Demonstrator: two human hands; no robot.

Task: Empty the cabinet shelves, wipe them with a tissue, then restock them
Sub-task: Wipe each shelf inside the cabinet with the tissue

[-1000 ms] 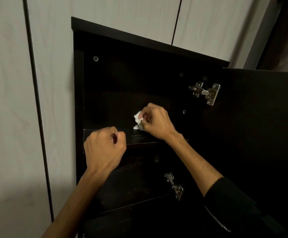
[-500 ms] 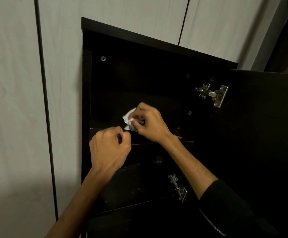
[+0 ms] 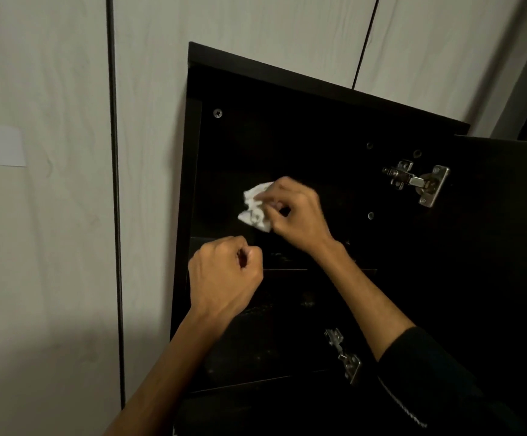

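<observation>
A dark, nearly black cabinet [image 3: 287,136] stands open in front of me, and its shelves hold nothing that I can see. My right hand [image 3: 296,212] is inside the upper compartment, shut on a crumpled white tissue [image 3: 254,207] that sticks out to the left of my fingers. The tissue is just above the upper shelf [image 3: 290,262]. My left hand [image 3: 224,275] is a closed fist at the front left edge of that shelf, with nothing visible in it. A lower shelf [image 3: 256,350] shows pale smudges.
The cabinet door [image 3: 504,247] hangs open on the right, held by an upper metal hinge [image 3: 419,184] and a lower hinge [image 3: 344,357]. Pale wood-grain wardrobe panels [image 3: 51,215] surround the cabinet on the left and above.
My right hand has carried the tissue leftward inside the upper compartment and more of the tissue now shows. My left fist stays at the shelf's front edge. The view has shifted left.
</observation>
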